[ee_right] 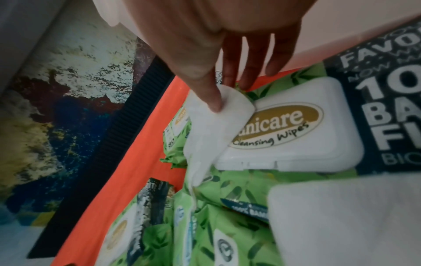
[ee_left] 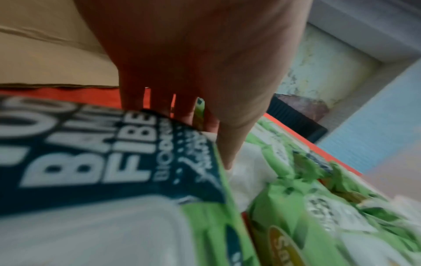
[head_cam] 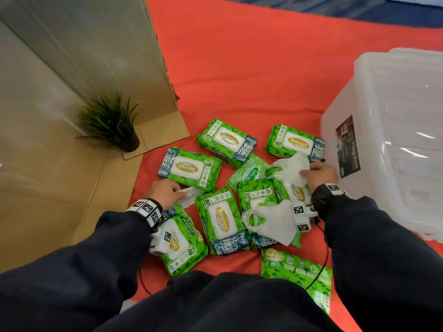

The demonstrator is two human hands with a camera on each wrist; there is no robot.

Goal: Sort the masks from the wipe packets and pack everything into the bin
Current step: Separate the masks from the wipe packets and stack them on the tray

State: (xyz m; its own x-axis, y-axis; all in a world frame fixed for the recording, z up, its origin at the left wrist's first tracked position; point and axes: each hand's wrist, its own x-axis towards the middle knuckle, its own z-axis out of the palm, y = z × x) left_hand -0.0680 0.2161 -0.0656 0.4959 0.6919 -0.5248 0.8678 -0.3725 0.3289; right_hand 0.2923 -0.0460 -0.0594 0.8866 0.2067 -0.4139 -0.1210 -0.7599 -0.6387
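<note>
Several green wipe packets (head_cam: 217, 219) lie scattered on a red cloth (head_cam: 239, 68). White masks lie among them. My right hand (head_cam: 316, 174) pinches one mask (head_cam: 288, 167) beside the clear plastic bin (head_cam: 383, 140); in the right wrist view the thumb of that hand (ee_right: 225, 97) presses the mask (ee_right: 205, 136) against the fingers, above a packet lid (ee_right: 296, 129). My left hand (head_cam: 165, 191) holds the end of another mask (head_cam: 191, 196) between packets; the left wrist view shows this hand (ee_left: 205, 135) with its thumb on the mask (ee_left: 246, 183). A third mask (head_cam: 271, 220) lies loose on a packet.
Flattened cardboard (head_cam: 60, 176) covers the floor to the left, with an upright cardboard panel behind it. A small potted plant (head_cam: 112, 123) stands on the cardboard. A black cable (head_cam: 324, 259) runs from my right wrist across a packet near my knees.
</note>
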